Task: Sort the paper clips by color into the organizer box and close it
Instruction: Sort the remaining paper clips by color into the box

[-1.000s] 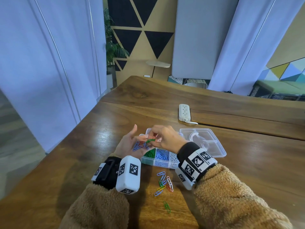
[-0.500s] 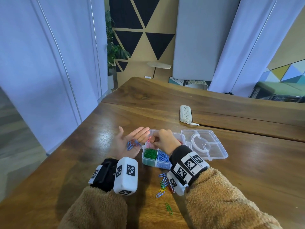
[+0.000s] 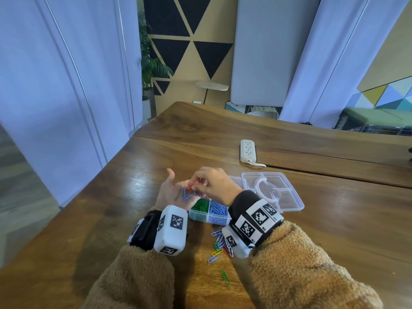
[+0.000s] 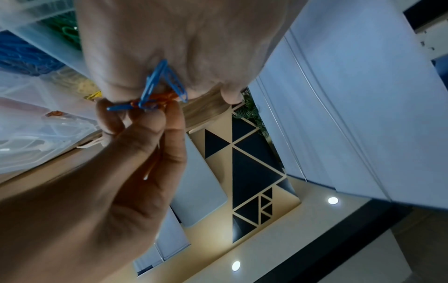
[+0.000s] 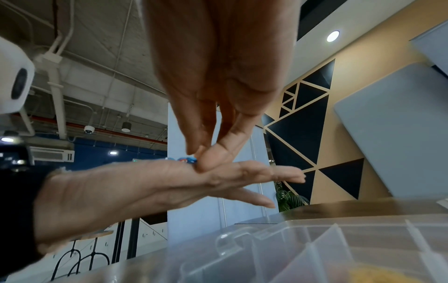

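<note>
My left hand (image 3: 170,192) lies palm up and flat beside the organizer box (image 3: 200,217), with a few blue paper clips (image 3: 186,194) resting on the palm. My right hand (image 3: 195,188) reaches onto that palm and pinches an orange paper clip (image 3: 189,187) between thumb and fingertips. In the left wrist view the orange clip (image 4: 157,98) is tangled with the blue clips (image 4: 167,80). The box's near compartments hold green clips (image 3: 200,205) and blue clips (image 3: 217,209). Its clear lid (image 3: 275,190) lies open to the right.
Several loose clips of mixed colours (image 3: 219,246) lie on the wooden table (image 3: 334,219) in front of the box, partly under my right wrist. A single green clip (image 3: 225,277) lies nearer me. A white power strip (image 3: 248,150) sits behind the box.
My right hand carried a green clip from the left palm to the box, then came back to the palm and now pinches an orange clip. The left hand stayed palm up.
</note>
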